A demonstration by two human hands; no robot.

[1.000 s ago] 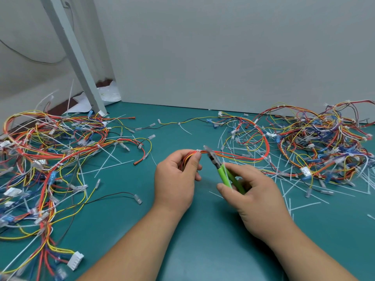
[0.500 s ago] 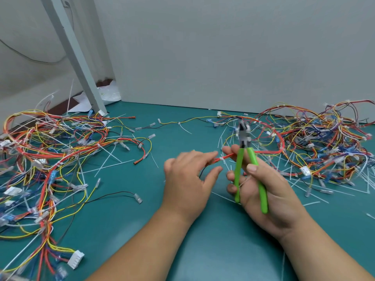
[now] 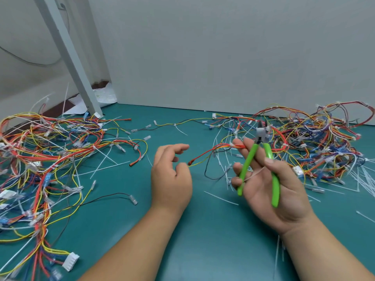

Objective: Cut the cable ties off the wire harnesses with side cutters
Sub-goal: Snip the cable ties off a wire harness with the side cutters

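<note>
Head view: my right hand (image 3: 269, 191) grips side cutters (image 3: 250, 157) and harness (image 3: 205, 154); left of them, my left hand (image 3: 171, 179) is loose, empty. Next, find a tie.

An electrical assembly workshop bench — a teal work mat (image 3: 203, 250), heaps of wire harnesses (image 3: 50, 149), cut cable ties (image 3: 221, 198), a plain grey partition (image 3: 203, 57).

Green cutters (image 3: 248, 163), teal table (image 3: 203, 240), seemingly white ties (image 3: 221, 198).
</note>
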